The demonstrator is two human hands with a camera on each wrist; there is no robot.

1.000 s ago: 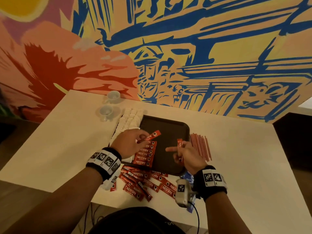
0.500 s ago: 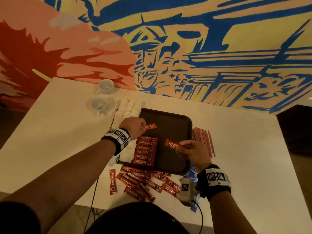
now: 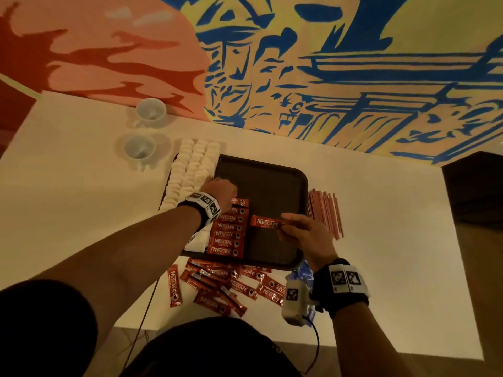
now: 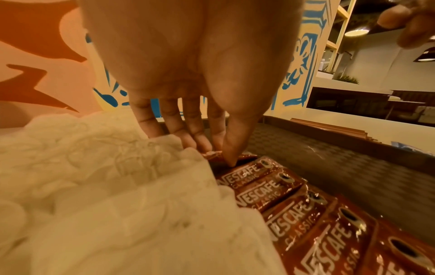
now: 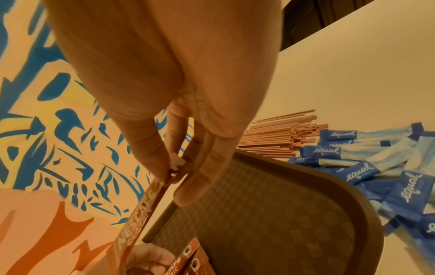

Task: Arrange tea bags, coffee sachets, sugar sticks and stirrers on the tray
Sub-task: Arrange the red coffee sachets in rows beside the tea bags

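Observation:
A dark brown tray lies in the middle of the table. On its left part lies a neat row of red coffee sachets. My left hand is at the far end of that row, thumb and fingertips pinching the end of one coffee sachet down on the tray. My right hand pinches another red sachet by its end, above the tray's middle. White tea bags line the tray's left side. Loose sachets lie in front of the tray.
Pink stirrers lie in a bundle right of the tray. Blue sugar sticks are heaped by the tray's near right corner. Two white cups stand at the back left. A painted wall rises behind the table.
My left hand has brought its sachet down onto the far end of the row. My right hand has turned its sachet level and keeps holding it over the tray.

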